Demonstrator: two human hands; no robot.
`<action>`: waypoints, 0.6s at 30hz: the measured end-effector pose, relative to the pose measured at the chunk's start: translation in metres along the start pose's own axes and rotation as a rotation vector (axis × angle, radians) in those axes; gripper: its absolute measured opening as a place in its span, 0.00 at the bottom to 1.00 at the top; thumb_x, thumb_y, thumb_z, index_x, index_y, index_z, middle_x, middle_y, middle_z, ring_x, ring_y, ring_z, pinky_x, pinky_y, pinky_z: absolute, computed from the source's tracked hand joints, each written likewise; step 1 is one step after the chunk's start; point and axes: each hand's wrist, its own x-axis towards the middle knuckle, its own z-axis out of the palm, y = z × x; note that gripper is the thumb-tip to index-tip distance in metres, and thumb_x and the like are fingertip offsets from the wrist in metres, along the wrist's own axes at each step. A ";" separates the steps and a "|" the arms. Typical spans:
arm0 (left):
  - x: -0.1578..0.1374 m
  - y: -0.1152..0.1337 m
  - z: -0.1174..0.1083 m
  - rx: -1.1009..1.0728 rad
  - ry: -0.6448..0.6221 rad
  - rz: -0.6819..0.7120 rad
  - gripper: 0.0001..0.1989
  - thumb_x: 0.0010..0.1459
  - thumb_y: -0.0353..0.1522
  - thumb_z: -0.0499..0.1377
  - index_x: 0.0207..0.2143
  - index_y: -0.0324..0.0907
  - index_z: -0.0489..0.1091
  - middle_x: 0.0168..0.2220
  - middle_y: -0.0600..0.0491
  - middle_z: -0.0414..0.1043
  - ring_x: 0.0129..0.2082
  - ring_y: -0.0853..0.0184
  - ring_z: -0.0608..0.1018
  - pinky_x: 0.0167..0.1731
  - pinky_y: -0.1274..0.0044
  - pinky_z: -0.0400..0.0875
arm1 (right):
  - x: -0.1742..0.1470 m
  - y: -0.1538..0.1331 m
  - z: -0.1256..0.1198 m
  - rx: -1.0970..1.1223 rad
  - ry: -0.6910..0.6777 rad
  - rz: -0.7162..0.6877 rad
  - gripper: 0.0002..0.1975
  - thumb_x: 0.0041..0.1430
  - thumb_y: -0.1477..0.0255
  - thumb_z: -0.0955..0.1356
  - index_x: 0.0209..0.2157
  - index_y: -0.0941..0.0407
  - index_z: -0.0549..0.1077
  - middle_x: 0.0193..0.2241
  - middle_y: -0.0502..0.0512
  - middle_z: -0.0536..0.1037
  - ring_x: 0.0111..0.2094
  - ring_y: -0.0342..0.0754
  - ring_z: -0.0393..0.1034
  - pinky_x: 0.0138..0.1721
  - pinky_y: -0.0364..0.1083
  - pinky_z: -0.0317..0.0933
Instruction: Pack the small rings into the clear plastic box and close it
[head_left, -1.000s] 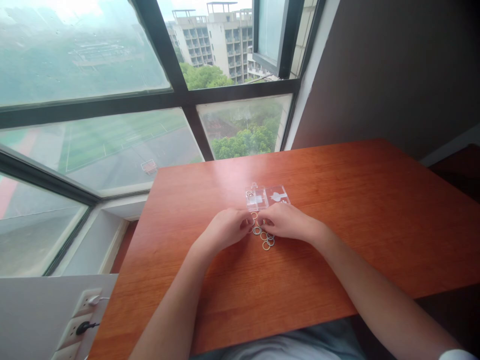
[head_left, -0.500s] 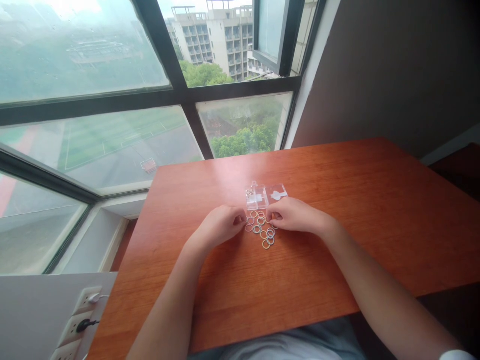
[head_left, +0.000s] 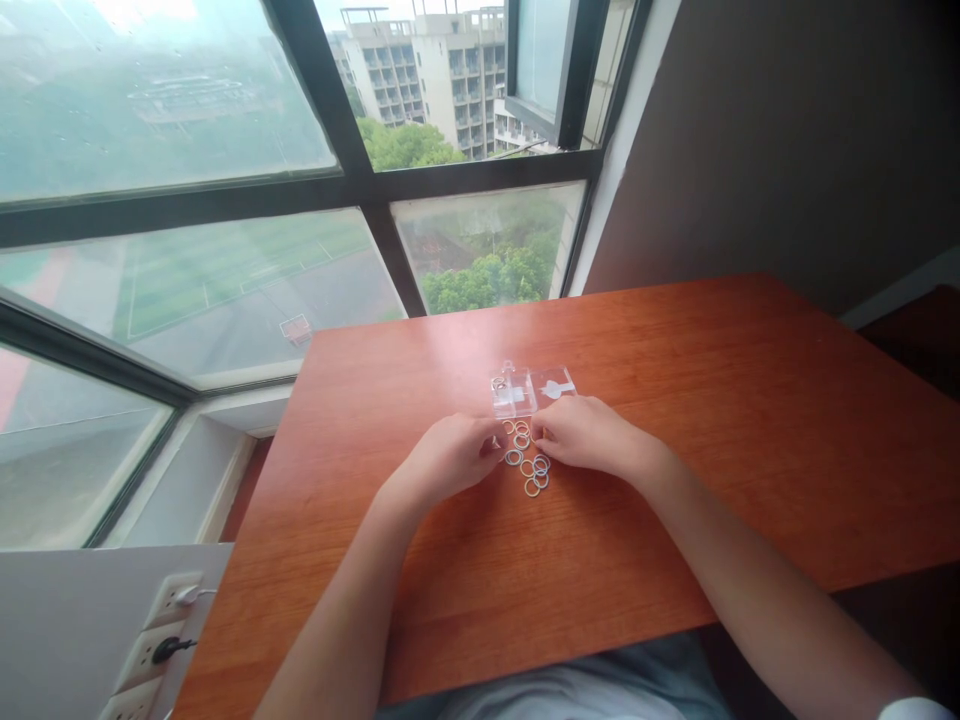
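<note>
The left hand [head_left: 454, 455] has slid over the rings [head_left: 534, 467] from nine o'clock, likely within reach; grip of its and the right hand [head_left: 583, 432]'s fingers is unclear.

Bare forearms [head_left: 337, 590], white sleeve edge [head_left: 904, 709], pale blue-grey clothing [head_left: 585, 690]

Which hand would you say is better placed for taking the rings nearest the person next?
Probably the right hand: it sits just beyond those rings, slightly to their right, while the left hand is farther away, off to their left.
</note>
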 end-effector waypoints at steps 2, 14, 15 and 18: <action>0.000 0.004 0.001 -0.004 -0.003 0.021 0.06 0.55 0.26 0.55 0.31 0.43 0.72 0.26 0.56 0.73 0.23 0.72 0.68 0.25 0.81 0.55 | 0.001 -0.003 0.003 -0.079 0.022 0.015 0.09 0.57 0.72 0.65 0.27 0.53 0.77 0.27 0.55 0.78 0.29 0.49 0.70 0.25 0.44 0.45; 0.000 0.017 0.002 0.073 -0.067 0.029 0.06 0.57 0.27 0.54 0.31 0.43 0.71 0.28 0.55 0.74 0.25 0.70 0.71 0.26 0.80 0.56 | 0.000 0.017 -0.013 0.318 0.222 -0.004 0.05 0.53 0.74 0.66 0.27 0.55 0.76 0.21 0.47 0.73 0.23 0.40 0.63 0.26 0.41 0.50; 0.000 0.018 0.002 0.078 -0.070 0.029 0.06 0.56 0.27 0.54 0.31 0.43 0.70 0.28 0.55 0.74 0.25 0.70 0.71 0.25 0.80 0.56 | 0.002 0.018 -0.015 0.353 0.264 0.009 0.05 0.53 0.73 0.67 0.28 0.55 0.76 0.20 0.46 0.73 0.22 0.40 0.62 0.26 0.41 0.50; 0.000 0.022 0.000 0.062 -0.090 0.046 0.05 0.55 0.26 0.54 0.30 0.43 0.69 0.28 0.55 0.73 0.25 0.71 0.70 0.25 0.80 0.55 | 0.011 0.021 -0.017 0.393 0.386 0.050 0.05 0.53 0.72 0.67 0.29 0.56 0.76 0.20 0.46 0.72 0.22 0.40 0.62 0.26 0.41 0.51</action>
